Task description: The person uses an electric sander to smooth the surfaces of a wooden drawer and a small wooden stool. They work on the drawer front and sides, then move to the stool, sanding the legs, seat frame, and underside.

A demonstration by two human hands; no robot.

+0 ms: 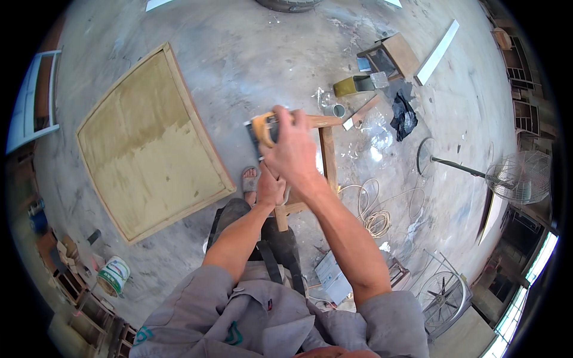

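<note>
My right hand (292, 146) is wrapped round a yellow-and-black hand tool (261, 130) with a flat dark base; it looks like a sander. The tool sits at the left end of the top bar of a wooden frame (328, 152), seemingly against it. Closer to me, my left hand (271, 186) is closed round a narrow part of that frame. My right hand and the tool hide much of the frame's left side. The frame stands just in front of my legs, and one sandalled foot (250, 179) shows beside it.
A large framed panel (149, 143) lies at the left. Ahead to the right are a tin can (335, 110), an olive container (352, 86), a small wooden box (399, 55) and a black plastic bag (404, 118). Coiled cable (377, 224) and a standing fan (518, 177) occupy the right.
</note>
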